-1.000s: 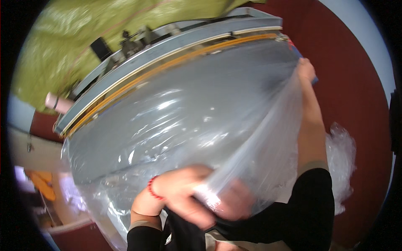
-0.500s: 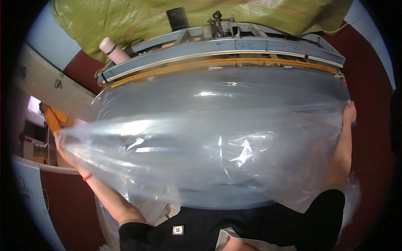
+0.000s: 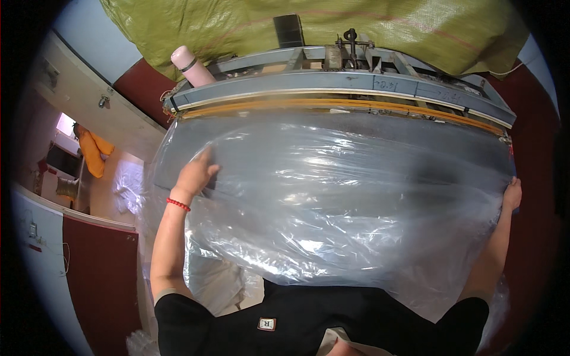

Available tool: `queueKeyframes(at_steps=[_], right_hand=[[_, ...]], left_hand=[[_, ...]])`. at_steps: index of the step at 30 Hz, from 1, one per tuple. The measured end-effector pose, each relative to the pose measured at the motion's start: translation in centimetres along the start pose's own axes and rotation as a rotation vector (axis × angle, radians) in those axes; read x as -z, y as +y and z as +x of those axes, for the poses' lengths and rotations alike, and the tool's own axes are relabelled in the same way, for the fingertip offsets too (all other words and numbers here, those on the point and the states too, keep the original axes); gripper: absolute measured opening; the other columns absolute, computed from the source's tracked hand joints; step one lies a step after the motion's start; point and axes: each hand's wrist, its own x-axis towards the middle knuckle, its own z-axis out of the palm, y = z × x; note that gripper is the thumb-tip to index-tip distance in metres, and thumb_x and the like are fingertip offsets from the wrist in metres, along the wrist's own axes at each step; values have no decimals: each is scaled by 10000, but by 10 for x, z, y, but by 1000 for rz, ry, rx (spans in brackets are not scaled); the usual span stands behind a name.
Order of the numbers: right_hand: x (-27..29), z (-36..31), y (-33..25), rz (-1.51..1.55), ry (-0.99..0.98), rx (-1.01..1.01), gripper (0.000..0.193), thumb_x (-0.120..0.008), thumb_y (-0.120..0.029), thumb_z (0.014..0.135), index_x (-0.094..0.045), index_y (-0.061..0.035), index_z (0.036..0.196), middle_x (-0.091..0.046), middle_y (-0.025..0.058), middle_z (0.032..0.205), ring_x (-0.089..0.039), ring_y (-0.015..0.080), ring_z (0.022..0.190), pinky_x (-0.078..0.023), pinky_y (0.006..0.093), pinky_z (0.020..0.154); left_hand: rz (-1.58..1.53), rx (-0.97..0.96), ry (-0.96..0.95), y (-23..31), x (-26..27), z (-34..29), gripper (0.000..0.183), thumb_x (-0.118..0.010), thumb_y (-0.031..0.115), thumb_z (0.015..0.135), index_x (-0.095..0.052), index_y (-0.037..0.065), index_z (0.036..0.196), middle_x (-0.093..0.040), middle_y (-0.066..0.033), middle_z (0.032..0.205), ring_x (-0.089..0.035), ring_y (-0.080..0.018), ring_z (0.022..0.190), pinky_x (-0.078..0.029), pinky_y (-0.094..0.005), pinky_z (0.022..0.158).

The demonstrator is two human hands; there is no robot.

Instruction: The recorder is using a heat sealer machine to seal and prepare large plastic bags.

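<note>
A large sheet of clear plastic film (image 3: 332, 219) spreads over the dark grey bed in front of me, creased and shiny, with its near part hanging toward my body. My left hand (image 3: 198, 172), a red bead bracelet at its wrist, is over the left part of the bed, fingers stretched forward and thumb apart. It holds nothing that I can see. At the far right edge, my right hand (image 3: 513, 193) is closed on the border of the film. The tips of its fingers are partly hidden.
Behind the film stands a grey metal frame (image 3: 285, 83) with orange strips (image 3: 285, 105) along it. A pink flask (image 3: 193, 66) and a dark flat block (image 3: 288, 31) are near a green tarp (image 3: 415, 29). To the left is an open door (image 3: 113, 107); more film lies beyond it.
My left hand has let go of the film at the far left and moved inward over the bed. The film has settled lower. My right hand still grips its right edge.
</note>
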Motion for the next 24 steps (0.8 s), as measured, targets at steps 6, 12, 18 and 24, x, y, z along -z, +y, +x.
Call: queueKeyframes(at_steps=[6, 12, 18, 24], right_hand=[[2, 6, 9, -15, -47, -31, 393, -293, -409, 899, -507, -102, 1021, -568, 173, 997, -520, 386, 918, -413, 469, 723], [-45, 32, 73, 404, 66, 50, 399, -359, -383, 894, -544, -43, 992, -590, 132, 965, -544, 286, 899, -419, 380, 740], [26, 44, 97, 1452, -180, -122, 306, -498, -312, 867, -557, -81, 1059, -557, 10, 953, -500, 129, 899, -372, 259, 810], [78, 39, 131, 1494, -155, -132, 319, -529, -293, 852, -546, -62, 1072, -543, 33, 1046, -495, 143, 975, -372, 276, 845]], left_hand=[[74, -232, 260, 50, -3, 38, 208, -562, 149, 776, -576, 32, 947, -580, -142, 944, -561, -325, 820, -467, -378, 686], [-89, -484, 379, 87, -36, 70, 250, -571, 130, 777, -571, 16, 1000, -571, -126, 1034, -538, -292, 888, -452, -353, 750], [-349, -282, 440, 89, -51, 90, 199, -595, 86, 746, -601, 10, 930, -593, -149, 931, -563, -296, 799, -454, -354, 699], [-368, -215, 541, 92, -55, 112, 135, -624, 43, 685, -600, 11, 814, -576, -144, 794, -562, -305, 763, -448, -372, 670]])
